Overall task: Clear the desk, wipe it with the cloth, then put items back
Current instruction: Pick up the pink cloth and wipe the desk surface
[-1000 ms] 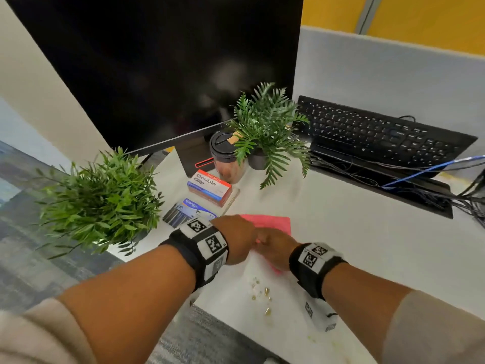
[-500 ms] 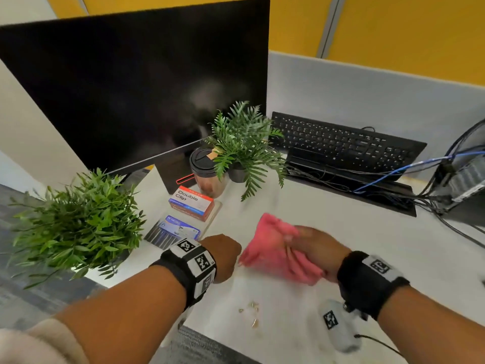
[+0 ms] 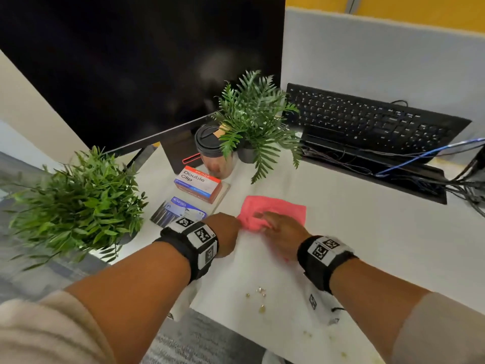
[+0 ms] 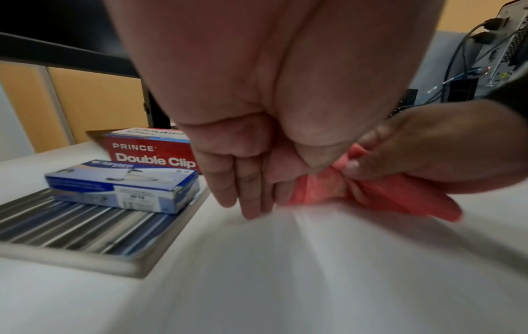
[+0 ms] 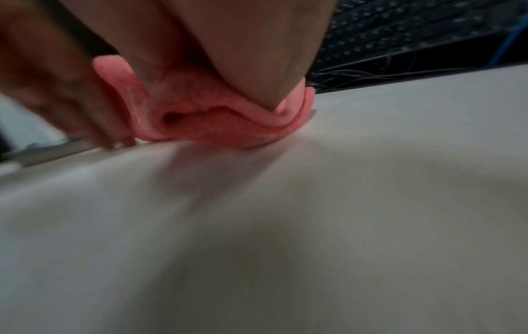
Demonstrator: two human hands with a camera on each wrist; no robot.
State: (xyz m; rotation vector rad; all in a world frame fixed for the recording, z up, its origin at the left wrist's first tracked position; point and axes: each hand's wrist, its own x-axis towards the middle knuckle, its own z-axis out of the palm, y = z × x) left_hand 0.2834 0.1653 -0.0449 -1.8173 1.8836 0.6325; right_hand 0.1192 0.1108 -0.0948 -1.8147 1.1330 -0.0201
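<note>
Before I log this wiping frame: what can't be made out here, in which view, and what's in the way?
- Left hand fingertips: head view, hidden behind its own knuckles.
- Pink cloth near edge: head view, covered by the right hand.
- Small bits on the desk: head view, too small to identify.
- Keyboard: right wrist view, blurred and cut off by the frame edge.

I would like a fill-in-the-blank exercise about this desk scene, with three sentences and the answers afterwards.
1. The right hand presses a cloth whose colour is ____.
2. The red box reads "Double ____".
3. The black keyboard leans against the grey ____.

Missing words: pink; Clip; partition
</note>
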